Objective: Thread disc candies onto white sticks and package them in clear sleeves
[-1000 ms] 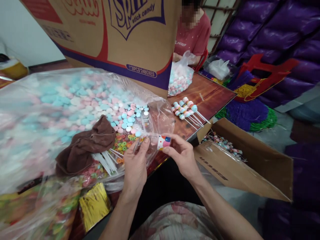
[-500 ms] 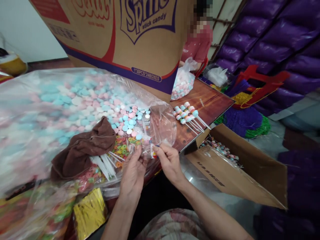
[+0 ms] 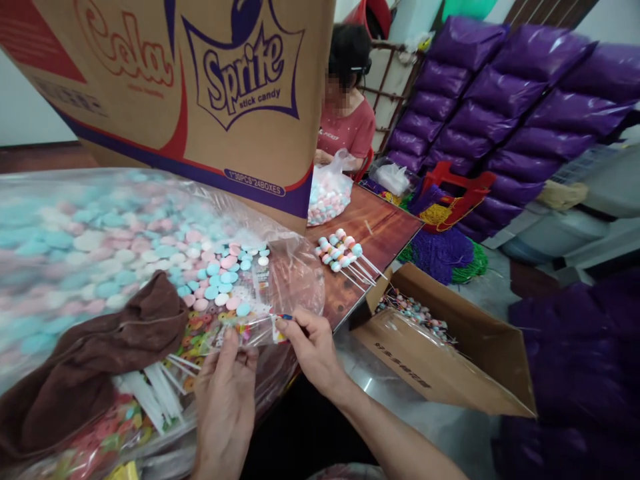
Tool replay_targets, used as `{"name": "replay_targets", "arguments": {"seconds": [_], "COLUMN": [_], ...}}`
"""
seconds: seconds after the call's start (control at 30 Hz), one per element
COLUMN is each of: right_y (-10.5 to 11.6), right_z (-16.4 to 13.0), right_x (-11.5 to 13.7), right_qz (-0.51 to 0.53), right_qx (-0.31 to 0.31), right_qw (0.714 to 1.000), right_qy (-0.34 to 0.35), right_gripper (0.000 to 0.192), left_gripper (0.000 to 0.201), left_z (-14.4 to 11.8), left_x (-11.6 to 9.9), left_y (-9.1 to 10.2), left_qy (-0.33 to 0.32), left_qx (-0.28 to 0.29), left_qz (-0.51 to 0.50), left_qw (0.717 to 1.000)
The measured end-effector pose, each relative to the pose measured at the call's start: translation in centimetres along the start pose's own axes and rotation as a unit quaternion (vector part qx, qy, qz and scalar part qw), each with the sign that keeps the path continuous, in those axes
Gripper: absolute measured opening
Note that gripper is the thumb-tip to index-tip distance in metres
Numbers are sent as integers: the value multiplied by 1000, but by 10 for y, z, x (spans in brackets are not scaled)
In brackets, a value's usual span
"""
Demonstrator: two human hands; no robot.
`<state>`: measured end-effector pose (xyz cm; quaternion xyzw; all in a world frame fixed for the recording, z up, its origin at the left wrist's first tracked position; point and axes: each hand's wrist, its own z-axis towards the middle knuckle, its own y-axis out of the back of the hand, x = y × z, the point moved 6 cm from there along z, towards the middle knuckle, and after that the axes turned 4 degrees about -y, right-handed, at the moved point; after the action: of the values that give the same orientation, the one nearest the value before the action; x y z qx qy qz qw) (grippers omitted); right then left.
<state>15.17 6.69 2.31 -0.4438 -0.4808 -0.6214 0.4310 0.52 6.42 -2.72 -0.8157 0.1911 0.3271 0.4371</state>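
A small clear plastic wrapper (image 3: 261, 331) with coloured print is stretched between my two hands. My left hand (image 3: 227, 390) has its thumb and fingers closed on the wrapper's left end. At the other end, my right hand (image 3: 316, 348) pinches a white, red and blue printed part. Just beyond lie flat pink, blue and white round candies (image 3: 214, 283) on a big plastic bag. Colourful ring candies (image 3: 196, 325) lie by my left hand, with white sticks (image 3: 153, 393) and a brown cloth (image 3: 107, 350) to the left.
Assembled candy sticks (image 3: 340, 252) lie near the table's (image 3: 373, 223) right edge. An open carton (image 3: 440, 383) holding more stands below on the right. A large printed box (image 3: 250, 150) blocks the back; a person (image 3: 353, 130) sits behind it near a bag of candies (image 3: 327, 197).
The camera view has swung right and up, so the scene sits further left. My hands have moved apart, and the clear wrapper now spans between them.
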Motion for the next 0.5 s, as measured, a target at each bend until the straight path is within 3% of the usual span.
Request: {"name": "replay_targets", "arguments": {"seconds": [0.2,0.4,0.47,0.5], "right_y": [9,21,42,60], "right_z": [4,4,17,26], "right_x": [-2,-4,-10,-15], "right_qz": [-41,-85,-120,-147], "right_qx": [7,62,31,-24], "right_qw": [997,990,986,982], "right_qy": [59,93,108,113], "right_gripper": [46,43,36,32], "left_gripper": [21,19,18,18], "left_z": [-3,-10,-4,-2], "left_x": [9,3,-4,-9], "left_y": [-3,-3,1,6], "left_qy": [39,19,6,-1], "left_qx": [25,-33,-41,-50], "left_qz": [11,-36,-55,-61], "left_qw": [999,999,998,997]}}
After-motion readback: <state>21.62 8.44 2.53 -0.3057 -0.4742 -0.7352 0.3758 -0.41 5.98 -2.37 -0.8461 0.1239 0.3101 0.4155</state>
